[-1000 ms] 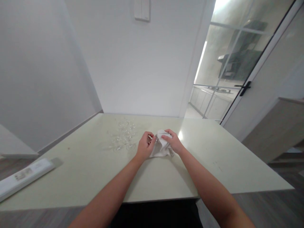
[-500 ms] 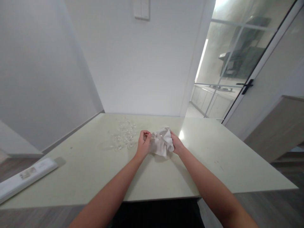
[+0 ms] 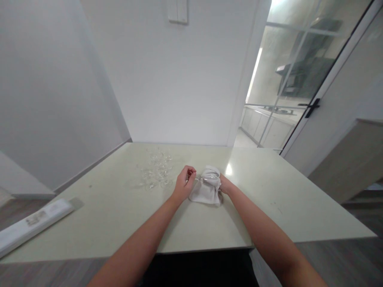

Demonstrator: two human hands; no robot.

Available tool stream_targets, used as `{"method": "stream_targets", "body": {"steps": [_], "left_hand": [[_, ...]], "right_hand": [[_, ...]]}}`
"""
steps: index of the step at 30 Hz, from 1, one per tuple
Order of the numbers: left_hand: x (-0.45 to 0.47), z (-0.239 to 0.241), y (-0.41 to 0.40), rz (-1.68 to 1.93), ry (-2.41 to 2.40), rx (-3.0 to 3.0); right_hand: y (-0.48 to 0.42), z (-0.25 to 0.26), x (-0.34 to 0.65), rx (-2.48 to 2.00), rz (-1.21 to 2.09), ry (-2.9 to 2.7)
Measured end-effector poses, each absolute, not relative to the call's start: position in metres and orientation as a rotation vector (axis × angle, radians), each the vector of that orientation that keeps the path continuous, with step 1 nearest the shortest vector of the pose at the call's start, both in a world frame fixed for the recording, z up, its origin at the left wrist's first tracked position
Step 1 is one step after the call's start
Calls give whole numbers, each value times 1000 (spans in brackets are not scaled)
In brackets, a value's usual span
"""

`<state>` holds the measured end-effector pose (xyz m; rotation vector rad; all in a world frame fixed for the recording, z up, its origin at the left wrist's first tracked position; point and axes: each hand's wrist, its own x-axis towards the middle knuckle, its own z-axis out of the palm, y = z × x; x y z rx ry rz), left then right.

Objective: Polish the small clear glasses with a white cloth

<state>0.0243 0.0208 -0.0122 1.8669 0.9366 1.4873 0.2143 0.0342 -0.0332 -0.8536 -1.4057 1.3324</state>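
Note:
My left hand (image 3: 184, 182) is closed round the foot end of a clear stemmed glass (image 3: 206, 179), which lies almost level above the table. The glass's bowl points right, up against a pale grey-white cloth (image 3: 206, 196). Folds of the cloth wrap the far side and the rim of the bowl, and its lower part hangs beneath. My right hand (image 3: 225, 185) grips the cloth at the bowl's mouth; its fingers are mostly covered by the fabric. Left of my hands stands a cluster of several clear stemmed glasses (image 3: 160, 167), hard to tell apart.
The pale glossy table (image 3: 119, 223) meets a white wall at the back. A long white box (image 3: 36, 223) rests at the left front edge. To the right is a glass-panelled door with a black handle (image 3: 312, 107).
My left hand has shifted slightly right with the glass. The cloth has been refolded round the bowl, and my right hand has turned and sunk deeper into it.

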Motion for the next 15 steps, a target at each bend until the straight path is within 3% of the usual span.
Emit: {"method": "stream_targets", "body": {"steps": [5,15], "left_hand": [[22,-11,24,1523,966,1830],[21,-22,36,1498,981,1667]], "right_hand": [[38,-44,219,-884,1230,-1578],[35,-39,217,-881,1322,-1628]]}}
